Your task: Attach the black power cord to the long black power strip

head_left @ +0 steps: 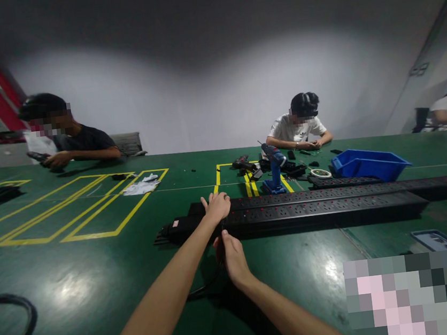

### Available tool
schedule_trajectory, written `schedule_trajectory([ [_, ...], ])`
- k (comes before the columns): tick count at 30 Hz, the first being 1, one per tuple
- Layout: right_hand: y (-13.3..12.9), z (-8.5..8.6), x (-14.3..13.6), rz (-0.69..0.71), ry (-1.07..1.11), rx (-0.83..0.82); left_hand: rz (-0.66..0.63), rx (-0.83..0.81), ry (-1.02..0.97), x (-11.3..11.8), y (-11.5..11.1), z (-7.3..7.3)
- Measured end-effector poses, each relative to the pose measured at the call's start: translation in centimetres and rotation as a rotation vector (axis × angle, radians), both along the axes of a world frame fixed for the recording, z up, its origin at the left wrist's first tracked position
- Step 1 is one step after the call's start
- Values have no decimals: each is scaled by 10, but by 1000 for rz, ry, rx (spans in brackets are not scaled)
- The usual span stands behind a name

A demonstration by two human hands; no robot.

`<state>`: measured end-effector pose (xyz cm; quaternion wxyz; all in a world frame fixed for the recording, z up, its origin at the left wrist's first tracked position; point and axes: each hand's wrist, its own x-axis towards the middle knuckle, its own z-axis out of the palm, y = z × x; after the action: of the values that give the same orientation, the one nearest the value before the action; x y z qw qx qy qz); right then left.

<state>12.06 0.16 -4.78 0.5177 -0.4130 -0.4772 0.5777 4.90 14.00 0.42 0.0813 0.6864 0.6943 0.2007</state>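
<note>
Two long black power strips with rows of sockets lie side by side across the green table; the front power strip is nearer to me, the rear power strip behind it. My left hand is over the front strip near its left end, fingers curled, what they grip hidden. Just below, at that strip's front edge, my right hand closes around a dark length that seems to be a black cable. The cable runs out to the lower left beneath my left forearm.
Behind the strips stand a blue cordless drill, dark loose parts, a tape roll and a blue bin. Yellow tape outlines and a white plastic bag lie left. A thick cable loop is at lower left. Several people sit across.
</note>
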Motion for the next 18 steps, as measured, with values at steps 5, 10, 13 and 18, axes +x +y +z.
schedule_trajectory([
  [5,0,2,2,-38,-35,19,35,114,-68,-3,-16,11],
  [10,7,11,11,-221,-127,17,41,203,-67,-3,-48,48],
  [13,8,48,27,-236,-99,-32,-56,221,-127,-12,-88,88],
  [18,-25,123,87,83,9,-73,-417,-98,-180,-59,-193,110],
])
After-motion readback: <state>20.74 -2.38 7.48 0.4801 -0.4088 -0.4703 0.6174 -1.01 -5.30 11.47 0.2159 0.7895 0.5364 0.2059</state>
